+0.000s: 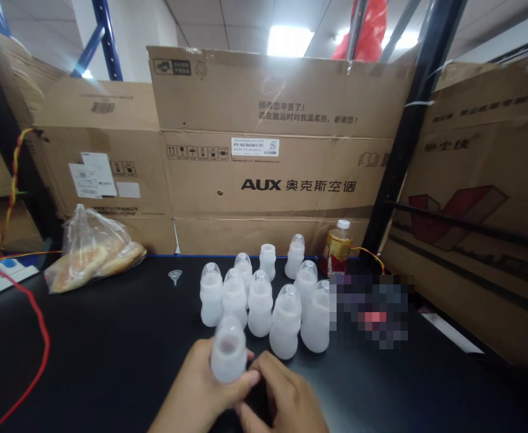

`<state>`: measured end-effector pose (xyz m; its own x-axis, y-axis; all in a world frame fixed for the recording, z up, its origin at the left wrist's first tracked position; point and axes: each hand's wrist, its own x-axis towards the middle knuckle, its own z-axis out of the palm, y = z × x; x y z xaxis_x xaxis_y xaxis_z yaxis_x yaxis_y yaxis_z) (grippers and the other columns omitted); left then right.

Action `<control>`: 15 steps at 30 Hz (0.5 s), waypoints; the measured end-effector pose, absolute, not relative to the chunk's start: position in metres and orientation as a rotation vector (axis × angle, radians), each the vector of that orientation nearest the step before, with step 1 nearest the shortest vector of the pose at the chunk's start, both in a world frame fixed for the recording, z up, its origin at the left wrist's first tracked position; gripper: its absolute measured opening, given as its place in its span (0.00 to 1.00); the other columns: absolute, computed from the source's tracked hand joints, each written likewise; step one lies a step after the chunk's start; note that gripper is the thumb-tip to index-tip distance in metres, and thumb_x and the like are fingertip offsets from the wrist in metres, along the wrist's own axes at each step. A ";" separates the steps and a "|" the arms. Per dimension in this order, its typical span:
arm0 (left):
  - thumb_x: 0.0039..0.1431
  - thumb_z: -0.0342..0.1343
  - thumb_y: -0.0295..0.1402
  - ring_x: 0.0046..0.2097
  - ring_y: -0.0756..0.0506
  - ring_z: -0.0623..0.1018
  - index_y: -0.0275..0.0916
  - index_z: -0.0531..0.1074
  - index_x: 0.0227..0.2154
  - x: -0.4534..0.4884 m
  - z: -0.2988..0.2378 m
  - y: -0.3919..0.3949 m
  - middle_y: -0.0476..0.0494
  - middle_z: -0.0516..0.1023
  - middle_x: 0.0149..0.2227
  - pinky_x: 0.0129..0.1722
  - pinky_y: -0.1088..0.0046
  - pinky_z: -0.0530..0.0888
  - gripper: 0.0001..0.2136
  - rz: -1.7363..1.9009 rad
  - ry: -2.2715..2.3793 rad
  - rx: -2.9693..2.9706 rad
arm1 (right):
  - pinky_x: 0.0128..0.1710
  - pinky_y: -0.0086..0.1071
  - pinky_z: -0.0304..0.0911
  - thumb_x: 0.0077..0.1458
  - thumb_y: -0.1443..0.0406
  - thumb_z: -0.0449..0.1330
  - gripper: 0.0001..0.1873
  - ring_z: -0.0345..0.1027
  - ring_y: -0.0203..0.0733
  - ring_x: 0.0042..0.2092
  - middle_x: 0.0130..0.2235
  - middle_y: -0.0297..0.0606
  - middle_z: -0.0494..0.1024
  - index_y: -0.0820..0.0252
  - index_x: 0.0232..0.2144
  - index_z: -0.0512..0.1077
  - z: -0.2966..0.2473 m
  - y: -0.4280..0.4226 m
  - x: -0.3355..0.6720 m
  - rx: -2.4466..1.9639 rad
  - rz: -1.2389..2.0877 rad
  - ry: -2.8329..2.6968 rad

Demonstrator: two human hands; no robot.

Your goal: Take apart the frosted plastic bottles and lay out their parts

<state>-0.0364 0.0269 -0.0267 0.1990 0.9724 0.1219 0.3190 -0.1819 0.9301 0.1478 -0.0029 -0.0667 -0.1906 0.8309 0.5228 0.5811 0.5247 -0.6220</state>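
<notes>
My left hand [198, 391] is closed round a bottle [228, 355]. The fingers wrap its lower half from the left and their tips come round onto the front. It is a white, cloudy thing with a clear domed cap. I hold it just above the table [110, 349], close in front of me and a little left of centre.

The bottle's long axis runs near upright, cap end up and away from me, base down between my two hands. My right hand [286, 403] sits just beside it on the right, low, with the fingers curled in toward the base. Its tips touch my left fingers. Whether it pinches anything, or has any hold on the bottle, I cannot tell, since the base is hidden behind my fingers. The left hand carries the bottle; the right is merely at it.

Straight beyond the bottle, near but apart from it, stand the other bottles [268, 300] in a loose cluster, all upright and nearly all capped. A small funnel [175, 276] lies left of them. Further left is a bag [90, 255] of bread, and a red cable [29, 337] curls across the table. A drink [337, 248] stands behind the cluster on the right, against the boxes [268, 150].
</notes>
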 end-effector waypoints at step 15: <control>0.62 0.64 0.48 0.48 0.34 0.82 0.43 0.82 0.40 -0.018 -0.030 0.024 0.38 0.84 0.44 0.50 0.58 0.78 0.14 1.022 1.240 1.986 | 0.23 0.28 0.52 0.46 0.66 0.62 0.08 0.72 0.37 0.20 0.20 0.25 0.77 0.51 0.31 0.69 -0.089 0.004 0.143 -1.371 0.164 -1.817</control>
<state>-0.0177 0.0237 -0.0302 0.2748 0.9131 0.3013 0.4701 -0.4010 0.7863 0.1430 0.0035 -0.0893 -0.0563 0.8449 0.5319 0.7361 0.3951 -0.5496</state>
